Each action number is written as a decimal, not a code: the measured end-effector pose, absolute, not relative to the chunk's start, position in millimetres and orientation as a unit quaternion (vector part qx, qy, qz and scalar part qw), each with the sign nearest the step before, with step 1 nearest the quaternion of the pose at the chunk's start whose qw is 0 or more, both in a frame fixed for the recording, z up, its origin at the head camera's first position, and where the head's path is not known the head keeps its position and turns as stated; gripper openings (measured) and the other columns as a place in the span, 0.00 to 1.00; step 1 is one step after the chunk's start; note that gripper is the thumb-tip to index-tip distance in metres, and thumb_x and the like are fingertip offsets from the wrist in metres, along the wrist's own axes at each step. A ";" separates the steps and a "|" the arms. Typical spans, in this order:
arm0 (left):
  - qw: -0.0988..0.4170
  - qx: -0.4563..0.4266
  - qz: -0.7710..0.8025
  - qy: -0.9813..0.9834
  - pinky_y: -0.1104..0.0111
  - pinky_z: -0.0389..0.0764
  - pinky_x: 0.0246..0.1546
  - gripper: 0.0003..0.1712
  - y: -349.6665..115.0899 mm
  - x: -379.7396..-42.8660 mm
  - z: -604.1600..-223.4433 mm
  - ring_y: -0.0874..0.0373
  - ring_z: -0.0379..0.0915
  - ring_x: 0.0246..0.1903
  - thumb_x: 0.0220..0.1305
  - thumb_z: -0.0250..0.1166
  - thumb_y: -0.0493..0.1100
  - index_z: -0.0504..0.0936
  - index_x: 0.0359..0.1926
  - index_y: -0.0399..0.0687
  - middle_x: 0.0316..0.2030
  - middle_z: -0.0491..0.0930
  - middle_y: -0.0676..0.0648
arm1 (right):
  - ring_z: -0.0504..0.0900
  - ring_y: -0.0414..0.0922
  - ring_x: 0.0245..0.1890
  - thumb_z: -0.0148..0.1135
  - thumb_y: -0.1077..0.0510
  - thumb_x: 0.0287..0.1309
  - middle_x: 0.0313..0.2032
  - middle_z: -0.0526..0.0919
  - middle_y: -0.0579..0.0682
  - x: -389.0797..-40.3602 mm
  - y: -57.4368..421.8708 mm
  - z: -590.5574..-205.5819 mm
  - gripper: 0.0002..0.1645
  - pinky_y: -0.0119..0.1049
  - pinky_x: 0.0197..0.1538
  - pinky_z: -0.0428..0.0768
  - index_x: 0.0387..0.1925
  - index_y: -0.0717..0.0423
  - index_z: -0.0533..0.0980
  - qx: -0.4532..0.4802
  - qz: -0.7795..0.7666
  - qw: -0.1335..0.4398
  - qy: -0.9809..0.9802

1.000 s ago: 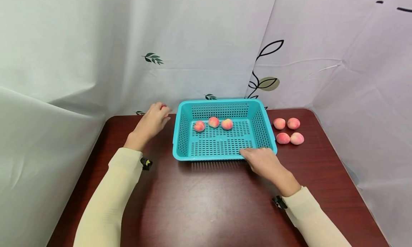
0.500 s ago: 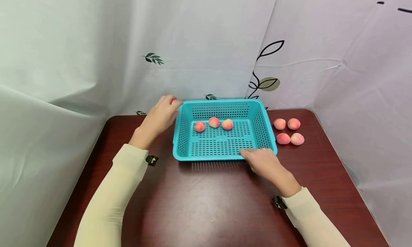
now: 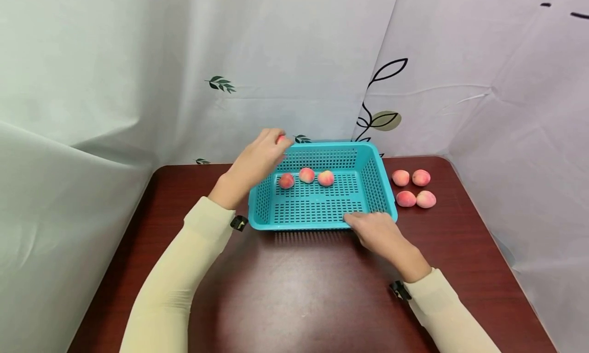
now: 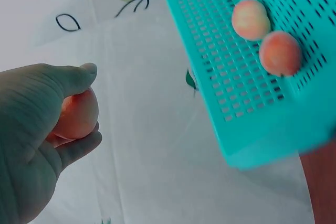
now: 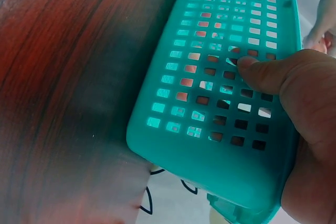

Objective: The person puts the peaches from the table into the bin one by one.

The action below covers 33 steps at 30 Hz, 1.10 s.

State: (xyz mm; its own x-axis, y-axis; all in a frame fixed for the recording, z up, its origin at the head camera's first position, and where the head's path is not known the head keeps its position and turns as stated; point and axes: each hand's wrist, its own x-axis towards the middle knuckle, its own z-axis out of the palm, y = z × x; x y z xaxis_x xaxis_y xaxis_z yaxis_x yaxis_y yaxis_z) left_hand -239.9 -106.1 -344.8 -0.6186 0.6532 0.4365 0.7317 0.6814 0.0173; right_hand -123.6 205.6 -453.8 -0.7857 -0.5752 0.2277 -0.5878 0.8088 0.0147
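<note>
My left hand (image 3: 259, 156) holds a peach (image 4: 79, 114) between thumb and fingers, raised over the back left corner of a turquoise perforated basket (image 3: 317, 225). In the left wrist view the thumb lies along one side of the fruit and the fingers along the other. My right hand (image 3: 377, 230) grips the basket's front rim near its right corner; the right wrist view has the thumb (image 5: 262, 74) pressed on the outer wall, with the fingers behind it hidden. Inside the basket, three peaches (image 3: 307, 175) lie in a row toward the back.
Several more peaches (image 3: 407, 198) sit grouped on the dark red wooden table (image 3: 294, 291), just right of the basket. A pale curtain (image 3: 276, 62) with leaf prints hangs behind the table and along both sides.
My left hand has carried the peach rightward and slightly up, from left of the basket to over its back left part. The right hand stays on the rim.
</note>
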 end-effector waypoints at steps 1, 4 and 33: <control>0.201 -0.391 -0.096 -0.893 0.53 0.85 0.52 0.15 -101.7 -240.9 -344.3 0.41 0.72 0.58 0.71 0.64 0.34 0.80 0.57 0.42 0.56 0.77 0.35 | 0.59 0.41 0.14 0.61 0.69 0.61 0.19 0.68 0.42 -123.4 205.9 -454.1 0.16 0.34 0.18 0.54 0.27 0.48 0.67 0.308 0.029 0.112 -0.944; 0.192 -0.402 -0.088 -0.891 0.55 0.85 0.50 0.15 -88.9 -244.4 -342.4 0.41 0.72 0.58 0.71 0.65 0.35 0.80 0.57 0.41 0.56 0.76 0.35 | 0.58 0.41 0.14 0.62 0.69 0.61 0.19 0.68 0.42 -123.4 206.4 -454.9 0.17 0.34 0.18 0.54 0.27 0.48 0.67 0.309 0.032 0.115 -0.944; 0.030 -0.429 -0.036 -0.902 0.64 0.76 0.53 0.18 7.6 -277.9 -355.8 0.51 0.68 0.54 0.76 0.61 0.42 0.78 0.64 0.50 0.55 0.74 0.44 | 0.57 0.42 0.13 0.60 0.70 0.61 0.19 0.68 0.43 -123.3 204.7 -452.7 0.16 0.34 0.18 0.55 0.27 0.49 0.66 0.307 0.031 0.112 -0.945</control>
State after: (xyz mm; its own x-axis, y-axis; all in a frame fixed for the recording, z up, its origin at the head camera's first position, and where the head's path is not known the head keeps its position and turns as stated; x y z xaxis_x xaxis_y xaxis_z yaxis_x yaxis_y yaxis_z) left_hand -277.9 7.6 -355.8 -0.6310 0.7712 0.0845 0.7755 0.6302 0.0388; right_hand -123.3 204.7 -452.7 -0.7862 -0.5732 0.2312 -0.5870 0.8095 0.0107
